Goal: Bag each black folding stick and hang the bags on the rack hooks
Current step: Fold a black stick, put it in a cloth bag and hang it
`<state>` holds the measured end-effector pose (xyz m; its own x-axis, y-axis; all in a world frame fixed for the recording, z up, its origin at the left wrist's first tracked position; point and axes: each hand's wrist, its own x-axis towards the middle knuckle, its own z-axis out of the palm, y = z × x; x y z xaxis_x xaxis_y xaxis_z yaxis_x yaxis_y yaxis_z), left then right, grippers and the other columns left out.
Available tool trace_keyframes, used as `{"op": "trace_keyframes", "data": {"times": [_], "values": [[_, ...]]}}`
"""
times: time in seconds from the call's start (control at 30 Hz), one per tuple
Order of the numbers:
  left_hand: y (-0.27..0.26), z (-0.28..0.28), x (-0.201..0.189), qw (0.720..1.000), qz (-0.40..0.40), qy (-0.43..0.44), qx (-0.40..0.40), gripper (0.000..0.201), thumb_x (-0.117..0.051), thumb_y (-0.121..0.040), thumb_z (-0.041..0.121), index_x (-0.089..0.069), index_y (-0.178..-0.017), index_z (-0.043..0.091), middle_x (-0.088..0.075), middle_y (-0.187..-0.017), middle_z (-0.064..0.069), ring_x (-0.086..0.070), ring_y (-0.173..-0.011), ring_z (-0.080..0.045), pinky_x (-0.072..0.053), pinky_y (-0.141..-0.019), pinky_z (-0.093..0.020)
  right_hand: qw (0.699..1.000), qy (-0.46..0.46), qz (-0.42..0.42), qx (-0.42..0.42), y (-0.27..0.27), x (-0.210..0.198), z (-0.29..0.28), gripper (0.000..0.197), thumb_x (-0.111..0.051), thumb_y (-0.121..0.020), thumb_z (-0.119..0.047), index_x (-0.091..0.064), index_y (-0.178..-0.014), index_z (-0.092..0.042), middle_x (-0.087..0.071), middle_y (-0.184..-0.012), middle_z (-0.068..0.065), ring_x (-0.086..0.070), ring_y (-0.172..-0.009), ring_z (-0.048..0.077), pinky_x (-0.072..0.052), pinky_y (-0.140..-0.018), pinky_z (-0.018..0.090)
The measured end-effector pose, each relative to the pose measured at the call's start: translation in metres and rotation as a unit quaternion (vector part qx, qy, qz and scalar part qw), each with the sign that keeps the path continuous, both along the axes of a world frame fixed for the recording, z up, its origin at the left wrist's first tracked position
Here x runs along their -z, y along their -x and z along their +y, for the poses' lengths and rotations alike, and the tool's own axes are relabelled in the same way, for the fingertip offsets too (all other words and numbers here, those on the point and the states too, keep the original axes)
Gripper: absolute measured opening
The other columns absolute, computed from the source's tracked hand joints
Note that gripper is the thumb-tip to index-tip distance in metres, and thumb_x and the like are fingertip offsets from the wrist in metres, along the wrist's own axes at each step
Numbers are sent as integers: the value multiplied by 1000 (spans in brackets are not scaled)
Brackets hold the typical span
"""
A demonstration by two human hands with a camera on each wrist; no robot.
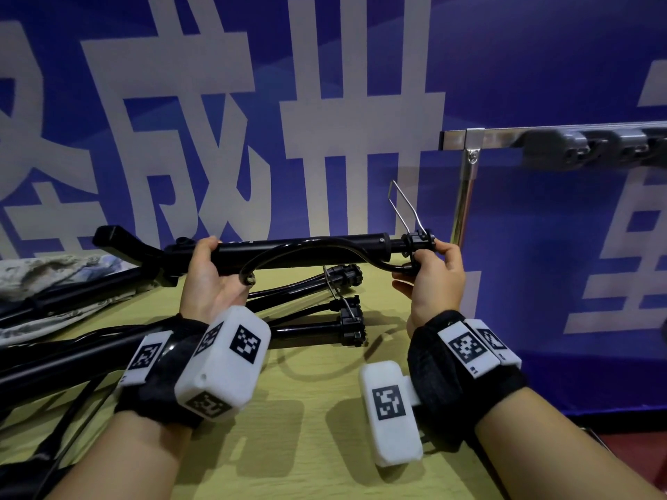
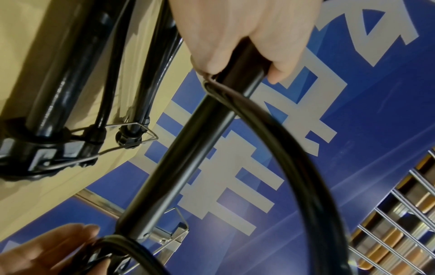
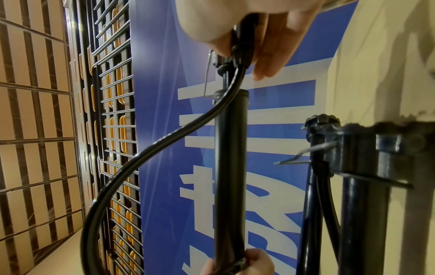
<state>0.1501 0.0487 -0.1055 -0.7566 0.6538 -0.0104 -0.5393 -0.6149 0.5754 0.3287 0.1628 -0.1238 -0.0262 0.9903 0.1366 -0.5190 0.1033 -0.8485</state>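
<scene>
Fingers [image 1: 207,247] of left hand [image 1: 211,279] curled round mid-barrel of black folding stick [image 1: 306,247]; right hand [image 1: 436,279] pinching its clamp end. Held level above worktop [image 1: 288,409], long axis left-right. Bags [image 1: 47,279] at far left edge, nearer left hand. Rack hooks [image 1: 577,149] far right.

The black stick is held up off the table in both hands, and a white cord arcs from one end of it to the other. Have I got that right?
Nearly. The cord is black, not white; the head view shows it, and both wrist views agree. The rest stands: the left hand and the right hand hold the black stick above the table.
</scene>
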Motion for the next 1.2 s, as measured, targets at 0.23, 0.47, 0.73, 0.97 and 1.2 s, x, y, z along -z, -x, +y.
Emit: {"op": "trace_keyframes", "data": {"times": [0.23,0.47,0.73,0.97,1.2], "values": [[-3,1,0,1000,-22,-2,-9,12,-52,-93,20,-47,-84,14,-54,-82,-2,-60,-79,-14,-52,-56,-29,1000,4,-13,-9,0,2,1,28,-45,-92,-4,-48,-79,-28,-60,-95,13,-58,-63,20,-45,-51,27],[0,2,1,1000,-24,-5,-12,14,-52,-93,20,-48,-81,14,-54,-78,-1,-59,-78,-14,-52,-72,-29,999,8,-23,-23,-1,3,1,27,-45,-92,-4,-48,-80,-28,-60,-90,11,-59,-62,20,-45,-51,27],[-5,7,4,999,34,-6,22,16,-46,-96,21,-47,-81,15,-56,-82,-1,-61,-76,-12,-53,-55,-23,997,11,-50,-61,2,4,-1,24,-45,-90,-3,-49,-83,-26,-60,-92,14,-59,-55,21,-44,-46,24],[-9,11,4,996,72,2,46,16,-45,-97,26,-50,-100,11,-59,-103,-6,-58,-92,-15,-43,-87,-29,991,30,68,-110,2,-5,-1,38,-51,-93,-13,-41,-129,-7,-54,-69,4,-55,-56,15,-50,-47,24],[-33,16,5,993,107,-8,39,21,-47,-96,20,-54,-77,13,-62,-87,-9,-61,-97,-23,-41,-106,-42,985,84,115,-101,1,-3,6,52,-55,-91,-13,-35,-139,-12,-39,-74,-1,-41,-63,11,-48,-57,27]]}}
